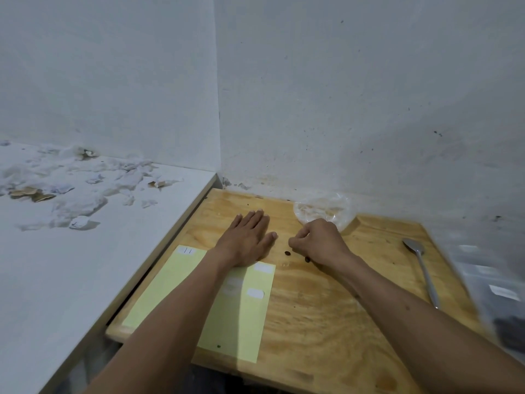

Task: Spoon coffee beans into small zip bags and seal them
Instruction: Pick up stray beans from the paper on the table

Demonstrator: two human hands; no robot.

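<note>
The zip bags (pixel 494 294) at the right edge are smeared by blur and cut off, their dark contents unreadable. The right hand (pixel 318 241) is curled, hiding whatever its fingertips pinch. The left forearm covers part of the yellow sheet (pixel 241 322)

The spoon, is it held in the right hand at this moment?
No, the spoon lies alone on the wooden table, while the right hand is curled near loose coffee beans.

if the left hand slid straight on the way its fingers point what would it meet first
Probably nothing on the table: the left hand lies flat, fingers toward the far edge, with only bare wood ahead, then the wall.
</note>
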